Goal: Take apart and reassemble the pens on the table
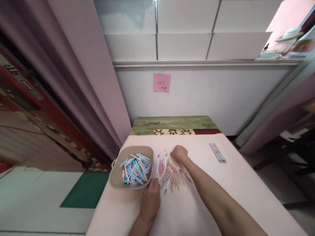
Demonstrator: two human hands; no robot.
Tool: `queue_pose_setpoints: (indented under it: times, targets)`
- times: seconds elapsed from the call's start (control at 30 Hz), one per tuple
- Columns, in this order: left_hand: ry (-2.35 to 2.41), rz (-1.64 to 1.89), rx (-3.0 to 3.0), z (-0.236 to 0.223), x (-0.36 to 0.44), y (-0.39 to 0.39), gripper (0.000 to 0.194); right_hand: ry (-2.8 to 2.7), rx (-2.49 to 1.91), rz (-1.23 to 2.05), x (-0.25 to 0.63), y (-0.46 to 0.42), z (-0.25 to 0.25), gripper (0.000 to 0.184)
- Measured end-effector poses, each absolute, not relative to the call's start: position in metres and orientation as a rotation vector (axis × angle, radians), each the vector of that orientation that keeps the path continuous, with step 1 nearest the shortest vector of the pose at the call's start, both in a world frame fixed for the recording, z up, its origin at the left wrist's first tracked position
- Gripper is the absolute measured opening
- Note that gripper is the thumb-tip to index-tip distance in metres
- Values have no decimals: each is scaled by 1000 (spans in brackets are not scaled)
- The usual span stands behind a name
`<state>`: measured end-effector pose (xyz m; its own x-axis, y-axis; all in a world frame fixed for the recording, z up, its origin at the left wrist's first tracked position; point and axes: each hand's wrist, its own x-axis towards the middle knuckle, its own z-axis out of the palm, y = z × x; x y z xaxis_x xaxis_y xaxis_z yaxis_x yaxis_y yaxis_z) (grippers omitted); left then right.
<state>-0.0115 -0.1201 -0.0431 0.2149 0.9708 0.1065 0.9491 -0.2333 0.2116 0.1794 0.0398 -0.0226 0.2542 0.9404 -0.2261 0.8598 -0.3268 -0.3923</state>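
Observation:
A beige plastic basin (pixel 113 178) stands at the left of the table, holding many blue, white and orange pens (pixel 137 168). At its lower right rim is my left hand (pixel 150 198), fingers curled together; what they grip is hidden. Beside it lies a loose spread of slim white pens with dark tips (pixel 165 160) and pinkish clear pens (pixel 176 178). My right hand (pixel 180 153) is closed at the far end of this spread. A thin pale pen tip shows by its fingers, the rest covered by the hand.
A small bundle of grey pens (pixel 218 153) lies at the right of the pale pink tablecloth (pixel 236 186). Behind the table's patterned green far end (pixel 172 122) rises a white wall with a pink note (pixel 161 82). A purple curtain (pixel 81 65) hangs on the left.

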Motion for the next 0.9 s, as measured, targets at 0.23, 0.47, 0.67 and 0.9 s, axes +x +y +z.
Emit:
queue_pose_setpoints:
  times: [0.23,0.47,0.67,0.9]
  targets:
    - [1619,553,2112,-34,-6,-121,26,-1222,-1853,841,199,5,-18,26]
    - [1520,664,1965,-34,-8,-117,25,-869,-1533,1089,219,-72,-18,34]
    - [1432,909,1723,-12,-2,-123,26,-818,-1384,1278,217,-110,-8,32]
    - [1210,888,870,-3,31,-133,48,-866,-1161,1526,159,-140,-12,32]
